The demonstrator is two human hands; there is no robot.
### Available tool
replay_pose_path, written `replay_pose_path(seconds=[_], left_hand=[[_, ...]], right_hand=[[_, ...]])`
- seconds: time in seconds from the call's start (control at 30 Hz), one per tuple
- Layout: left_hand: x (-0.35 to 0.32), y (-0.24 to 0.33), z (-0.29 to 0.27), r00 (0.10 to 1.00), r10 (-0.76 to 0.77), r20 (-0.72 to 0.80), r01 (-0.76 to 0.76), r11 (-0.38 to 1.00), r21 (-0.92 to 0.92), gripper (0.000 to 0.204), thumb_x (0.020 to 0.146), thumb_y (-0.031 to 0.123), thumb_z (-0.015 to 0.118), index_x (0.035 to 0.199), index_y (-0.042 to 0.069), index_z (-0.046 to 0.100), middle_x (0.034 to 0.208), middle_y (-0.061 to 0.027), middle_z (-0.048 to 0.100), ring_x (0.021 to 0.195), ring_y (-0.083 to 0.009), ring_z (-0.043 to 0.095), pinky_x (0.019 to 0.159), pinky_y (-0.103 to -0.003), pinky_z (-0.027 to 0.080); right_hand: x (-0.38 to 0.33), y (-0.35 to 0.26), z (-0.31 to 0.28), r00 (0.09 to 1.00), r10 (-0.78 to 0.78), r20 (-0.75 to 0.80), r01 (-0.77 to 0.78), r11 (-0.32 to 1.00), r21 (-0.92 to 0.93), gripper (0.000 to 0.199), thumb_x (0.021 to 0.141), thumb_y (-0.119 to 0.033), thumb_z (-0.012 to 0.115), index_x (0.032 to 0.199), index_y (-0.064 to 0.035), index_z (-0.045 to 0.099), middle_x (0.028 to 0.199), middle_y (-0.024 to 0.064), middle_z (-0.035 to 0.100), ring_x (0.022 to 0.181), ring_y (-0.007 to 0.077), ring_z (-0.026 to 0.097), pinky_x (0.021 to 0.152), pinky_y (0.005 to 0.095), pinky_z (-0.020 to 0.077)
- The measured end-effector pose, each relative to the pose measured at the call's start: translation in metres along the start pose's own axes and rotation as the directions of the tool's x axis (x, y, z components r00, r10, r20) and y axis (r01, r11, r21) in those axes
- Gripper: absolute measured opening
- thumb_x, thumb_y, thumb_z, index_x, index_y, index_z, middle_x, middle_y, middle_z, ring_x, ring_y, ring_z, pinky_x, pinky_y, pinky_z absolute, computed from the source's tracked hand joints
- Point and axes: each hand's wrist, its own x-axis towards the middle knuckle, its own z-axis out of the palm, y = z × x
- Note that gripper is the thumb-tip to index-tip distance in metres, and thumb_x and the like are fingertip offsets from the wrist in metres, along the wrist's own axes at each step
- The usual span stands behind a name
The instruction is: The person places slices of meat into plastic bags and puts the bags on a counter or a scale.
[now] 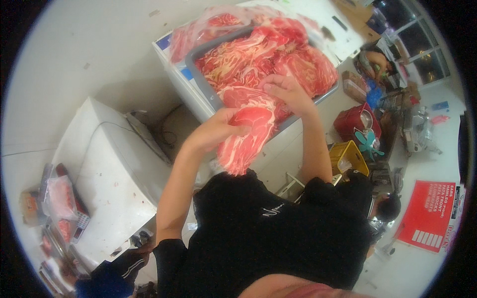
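Observation:
My left hand point(214, 131) grips a stack of thinly sliced raw meat point(249, 133), red with pale fat streaks, its thumb lying over the top. The lower end of the stack hangs in front of my black shirt. My right hand point(289, 94) is closed, fingertips pinching the meat's upper part at the near edge of a grey tray point(201, 85). A large heap of sliced meat point(233, 62) fills that tray. Some right-hand fingers are hidden behind the hand.
The tray rests on a white chest freezer point(343, 25), beside a clear plastic bag of meat point(218, 25). Another white freezer point(107, 164) stands at left. A red container point(350, 121) and yellow crate point(350, 156) lie to the right. People are partly visible at both lower sides.

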Motion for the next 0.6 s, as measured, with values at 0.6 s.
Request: replay_pose_path(seconds=[0.6], left_hand=[[0.012, -0.041, 0.003, 0.887, 0.252, -0.387, -0.45, 0.66, -0.601, 0.044, 0.105, 0.008, 0.063, 0.148, 0.005, 0.053, 0.138, -0.008, 0.066, 0.124, -0.0209, 0.065, 0.108, -0.039, 0.053]], right_hand=[[0.02, -0.009, -0.021, 0.911, -0.013, -0.412, 0.245, 0.822, 0.514, 0.027, 0.101, -0.008, 0.066, 0.127, -0.0069, 0.064, 0.095, -0.0013, 0.064, 0.075, 0.0065, 0.057, 0.059, 0.0196, 0.0463]])
